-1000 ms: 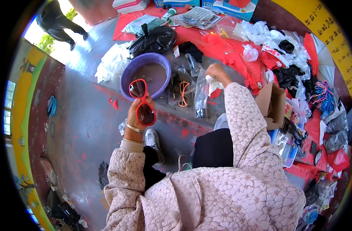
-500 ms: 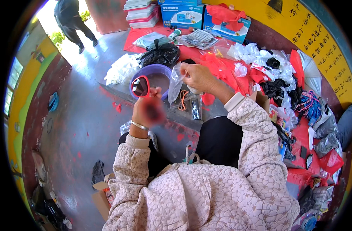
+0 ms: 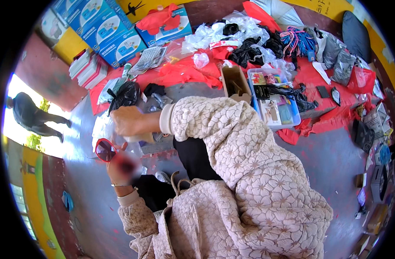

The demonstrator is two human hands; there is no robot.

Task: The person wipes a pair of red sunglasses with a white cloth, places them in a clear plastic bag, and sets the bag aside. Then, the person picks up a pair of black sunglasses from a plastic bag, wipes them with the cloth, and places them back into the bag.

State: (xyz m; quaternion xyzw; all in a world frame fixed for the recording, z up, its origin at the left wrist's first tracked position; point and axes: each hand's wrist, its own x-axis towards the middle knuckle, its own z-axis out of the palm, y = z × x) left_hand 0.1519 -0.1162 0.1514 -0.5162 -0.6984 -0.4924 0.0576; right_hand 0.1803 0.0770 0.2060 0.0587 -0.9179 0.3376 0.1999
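My left hand is closed around a pair of red-framed sunglasses. One dark lens points up and left; a blurred patch covers the rest. Just above, my right hand is curled shut, its forearm reaching across in front of me. Clear plastic film, seemingly the small bag in its grip, shows below it, close to the sunglasses. My right hand and sleeve mostly hide the purple basin and the ground behind them.
A black plastic bag lies beyond my hands. Red cloth bears heaped plastic bags, an open cardboard box and a clear bin of packets. Blue boxes stand behind. A person stands at the doorway.
The view has swung to the right, bringing the bin into sight. My right hand has come nearer the sunglasses, which stay in my left hand.
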